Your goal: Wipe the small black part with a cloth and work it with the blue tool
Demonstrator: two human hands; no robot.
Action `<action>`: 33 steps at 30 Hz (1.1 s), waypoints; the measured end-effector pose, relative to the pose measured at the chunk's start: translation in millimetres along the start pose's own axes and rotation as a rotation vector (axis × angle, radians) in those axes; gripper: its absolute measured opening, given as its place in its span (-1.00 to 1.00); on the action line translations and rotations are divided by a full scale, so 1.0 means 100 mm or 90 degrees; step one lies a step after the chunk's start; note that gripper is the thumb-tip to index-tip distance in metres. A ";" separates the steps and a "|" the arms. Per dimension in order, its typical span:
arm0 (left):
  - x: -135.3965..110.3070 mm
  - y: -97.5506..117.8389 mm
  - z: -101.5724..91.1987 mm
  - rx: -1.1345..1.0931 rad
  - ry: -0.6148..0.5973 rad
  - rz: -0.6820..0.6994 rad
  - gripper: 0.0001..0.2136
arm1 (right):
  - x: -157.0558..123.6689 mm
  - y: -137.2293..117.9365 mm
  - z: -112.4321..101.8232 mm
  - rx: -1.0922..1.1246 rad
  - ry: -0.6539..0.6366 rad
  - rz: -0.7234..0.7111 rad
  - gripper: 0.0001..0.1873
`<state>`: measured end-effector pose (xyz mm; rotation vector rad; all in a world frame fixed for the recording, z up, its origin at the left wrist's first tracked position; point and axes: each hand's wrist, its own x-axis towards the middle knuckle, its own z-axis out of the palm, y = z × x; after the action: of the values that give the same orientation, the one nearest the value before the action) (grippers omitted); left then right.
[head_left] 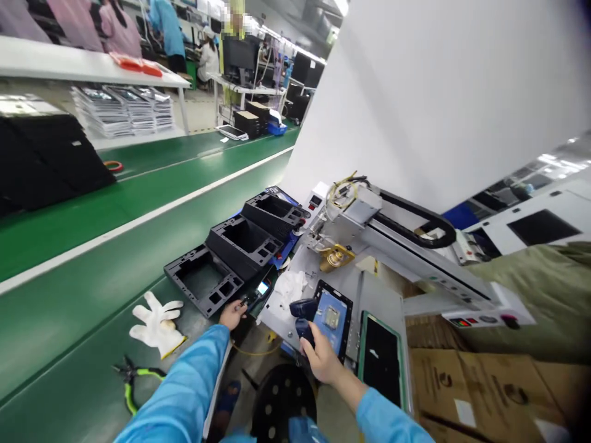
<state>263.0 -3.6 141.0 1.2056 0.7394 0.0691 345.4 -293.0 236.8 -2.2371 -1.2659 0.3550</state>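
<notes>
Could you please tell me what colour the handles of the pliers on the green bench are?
Bright lime green: the handles show best in the head view.

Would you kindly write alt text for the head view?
A person's right hand holds a dark, rounded object beside a blue, black-edged rectangular panel; the left hand is near a small black device with a lit screen. Three black, hollow rectangular housings lie beyond.
</notes>
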 end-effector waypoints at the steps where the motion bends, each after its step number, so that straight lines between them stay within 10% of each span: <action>1: -0.13 0.07 0.10 -0.033 -0.029 -0.002 -0.73 | -0.17 -0.09 -0.02 0.016 0.017 0.014 -0.53; 8: -1.33 0.30 0.85 -0.265 -0.303 -0.085 -0.75 | -1.13 -0.38 -0.41 0.083 0.034 0.018 -0.54; 14: -2.02 0.55 1.06 -0.358 -0.414 -0.165 -0.80 | -1.46 -0.52 -0.77 0.114 -0.045 -0.060 -0.60; 33: -2.25 0.84 1.24 -0.442 -0.393 -0.246 -0.73 | -1.58 -1.04 -1.00 0.447 -0.061 0.084 -0.73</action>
<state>185.9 -168.3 341.6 0.3632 0.3338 -0.3322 236.4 -417.4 372.9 -1.7070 -0.8510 0.8220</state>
